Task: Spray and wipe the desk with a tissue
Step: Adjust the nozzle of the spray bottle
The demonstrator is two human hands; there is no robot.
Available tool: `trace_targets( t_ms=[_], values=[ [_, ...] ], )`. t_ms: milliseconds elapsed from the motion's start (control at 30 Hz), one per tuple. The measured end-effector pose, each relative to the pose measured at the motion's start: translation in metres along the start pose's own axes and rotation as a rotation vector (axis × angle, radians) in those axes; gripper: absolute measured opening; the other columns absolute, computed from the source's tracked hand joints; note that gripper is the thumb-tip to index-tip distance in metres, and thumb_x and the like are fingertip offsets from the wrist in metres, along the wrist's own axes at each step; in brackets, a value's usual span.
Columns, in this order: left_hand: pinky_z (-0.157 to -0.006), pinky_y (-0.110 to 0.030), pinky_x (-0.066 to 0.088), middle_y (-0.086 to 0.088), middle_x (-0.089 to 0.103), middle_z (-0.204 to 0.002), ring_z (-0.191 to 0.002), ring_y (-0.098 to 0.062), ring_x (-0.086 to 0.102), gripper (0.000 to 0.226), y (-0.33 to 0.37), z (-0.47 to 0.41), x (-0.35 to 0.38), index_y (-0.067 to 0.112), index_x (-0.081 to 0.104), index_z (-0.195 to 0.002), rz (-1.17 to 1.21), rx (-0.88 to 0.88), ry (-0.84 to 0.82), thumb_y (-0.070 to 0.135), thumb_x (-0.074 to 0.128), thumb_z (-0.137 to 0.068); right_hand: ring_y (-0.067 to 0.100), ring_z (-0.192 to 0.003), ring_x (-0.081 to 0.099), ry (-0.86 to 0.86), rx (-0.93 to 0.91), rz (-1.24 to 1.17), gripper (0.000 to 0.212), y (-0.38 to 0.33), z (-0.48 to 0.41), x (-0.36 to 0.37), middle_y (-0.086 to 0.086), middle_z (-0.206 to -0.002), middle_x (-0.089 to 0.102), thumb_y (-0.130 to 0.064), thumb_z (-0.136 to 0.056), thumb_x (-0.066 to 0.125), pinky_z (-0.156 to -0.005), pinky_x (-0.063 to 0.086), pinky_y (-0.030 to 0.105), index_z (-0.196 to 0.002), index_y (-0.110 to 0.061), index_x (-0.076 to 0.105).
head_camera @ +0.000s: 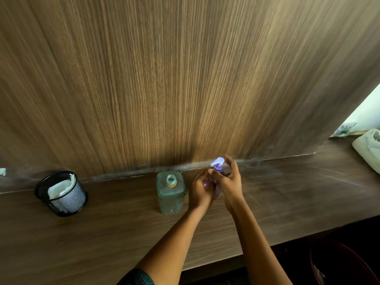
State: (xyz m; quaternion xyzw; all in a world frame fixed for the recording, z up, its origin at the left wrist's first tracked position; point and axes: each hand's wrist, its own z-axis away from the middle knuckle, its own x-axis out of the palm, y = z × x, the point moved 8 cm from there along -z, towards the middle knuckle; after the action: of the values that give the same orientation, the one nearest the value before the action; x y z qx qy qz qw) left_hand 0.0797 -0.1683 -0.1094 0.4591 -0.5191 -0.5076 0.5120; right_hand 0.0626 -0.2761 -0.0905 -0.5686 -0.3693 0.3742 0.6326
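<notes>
A small purple spray bottle (217,164) with a pale nozzle stands upright near the back of the brown wooden desk (123,227). My left hand (200,190) wraps around the bottle's body. My right hand (229,182) holds the bottle at its neck, fingers curled behind the nozzle. White tissue (58,187) sticks out of a black mesh cup (65,200) at the left of the desk. Most of the bottle's body is hidden by my hands.
A clear greenish square glass bottle (170,192) without a cap stands just left of my hands. A white shoe (368,149) lies at the desk's far right. A wood-grain wall panel (185,79) rises behind the desk. A dark red bin (345,264) sits below the desk's right edge.
</notes>
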Motion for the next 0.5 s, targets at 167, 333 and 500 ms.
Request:
trace_targets(
  t_ms=[167,333,500],
  values=[
    [-0.071,0.002,0.038,0.027,0.058,-0.081,-0.077,0.027,0.052,0.036,0.007,0.002,0.003,0.039,0.060,-0.091,-0.093,0.080,-0.033,0.004,0.059,-0.085,0.000,-0.050,0.058,0.028,0.048,-0.207,0.029,0.009,0.000,-0.009,-0.004,-0.066,0.072,0.005,-0.086,0.056,-0.053,0.051,0.015,-0.113,0.000,0.062],
    [-0.071,0.004,0.036,0.031,0.054,-0.085,-0.077,0.031,0.050,0.033,0.010,0.003,0.003,0.021,0.061,-0.109,-0.074,0.116,-0.034,0.001,0.061,-0.083,0.005,-0.050,0.064,0.098,0.097,-0.353,0.017,0.007,0.003,-0.008,-0.002,-0.058,0.071,0.012,-0.080,0.060,-0.048,0.052,0.016,-0.092,0.002,0.066],
    [-0.078,-0.006,0.041,0.029,0.066,-0.078,-0.080,0.022,0.055,0.027,-0.002,-0.002,0.002,0.023,0.066,-0.097,-0.102,0.058,-0.030,0.000,0.059,-0.084,0.005,-0.042,0.058,0.194,0.106,-0.330,0.018,0.006,0.002,-0.009,0.001,-0.056,0.067,0.013,-0.075,0.067,-0.044,0.051,0.018,-0.079,-0.004,0.062]
  ],
)
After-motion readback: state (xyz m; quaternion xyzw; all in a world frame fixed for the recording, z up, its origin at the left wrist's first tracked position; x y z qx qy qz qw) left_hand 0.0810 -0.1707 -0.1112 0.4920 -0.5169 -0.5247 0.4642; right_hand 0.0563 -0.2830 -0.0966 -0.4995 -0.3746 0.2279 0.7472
